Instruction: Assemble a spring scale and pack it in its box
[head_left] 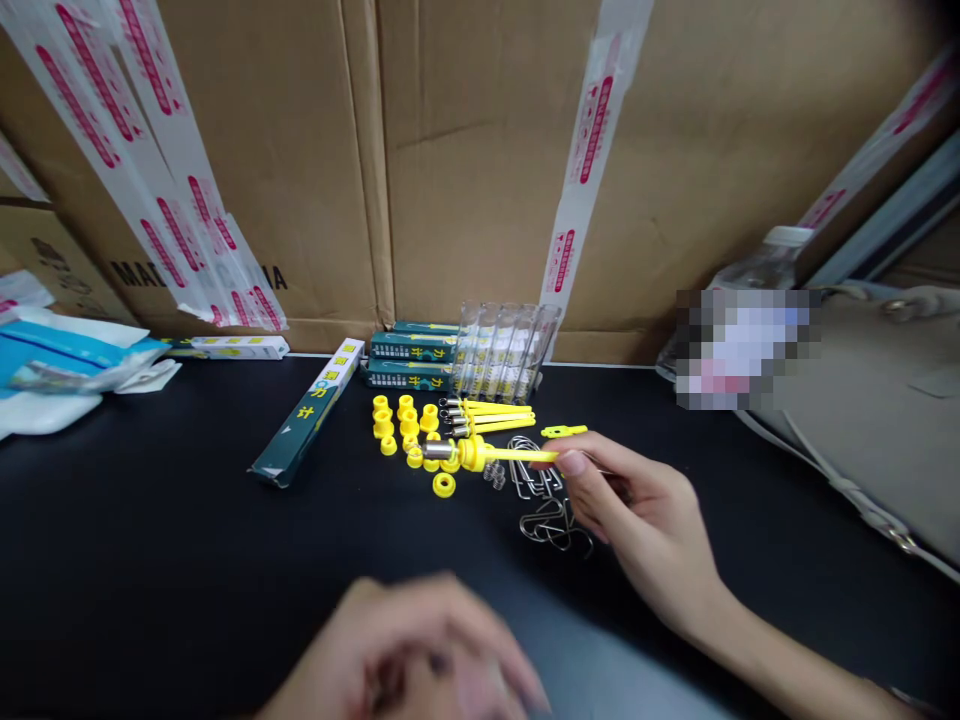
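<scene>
Between thumb and fingers, my right hand pinches the end of a yellow rod, which points left and carries a yellow collar and a metal spring. My left hand is low in the view, blurred, with curled fingers; what it holds, if anything, I cannot make out. Several yellow caps and yellow rods with springs lie behind the held rod. Near my right hand are metal hooks and a small yellow part.
Clear tubes stand beside stacked green boxes. A long green-white box lies to the left. Blue-white packaging is at the far left; a bottle and a beige bag are at the right. Cardboard forms the back.
</scene>
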